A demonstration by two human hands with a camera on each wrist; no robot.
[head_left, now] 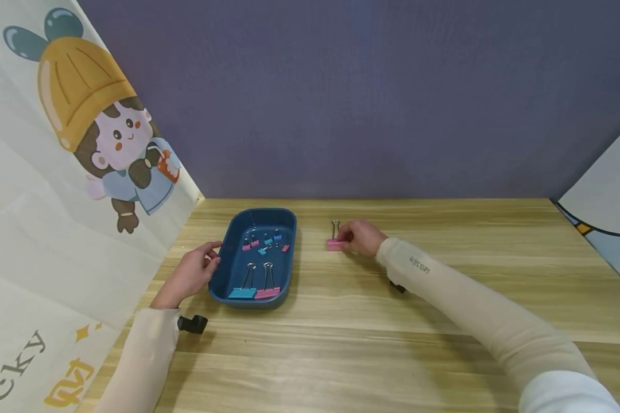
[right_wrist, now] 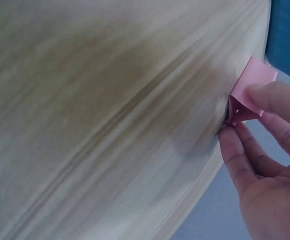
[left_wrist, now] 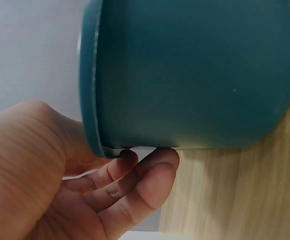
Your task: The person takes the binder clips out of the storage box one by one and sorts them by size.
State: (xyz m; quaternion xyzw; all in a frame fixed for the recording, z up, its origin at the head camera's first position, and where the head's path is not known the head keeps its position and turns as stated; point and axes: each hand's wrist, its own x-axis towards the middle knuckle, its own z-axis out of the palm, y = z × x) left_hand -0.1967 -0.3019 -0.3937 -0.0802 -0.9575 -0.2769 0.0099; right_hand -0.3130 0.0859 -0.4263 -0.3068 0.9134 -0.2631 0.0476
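A pink binder clip with its wire handles pointing away stands on the wooden table, right of the blue tray. My right hand pinches its right end; in the right wrist view the thumb lies on the pink clip and fingertips of the right hand are at its other side. At the tray's left rim is my left hand, its fingers bent loosely and touching the edge. The left wrist view shows the left hand with fingertips against the tray wall.
Inside the tray lie a large blue clip, a large pink clip and several small clips. A purple-grey wall rises behind the table; a white sheet with a cartoon figure borders the left side.
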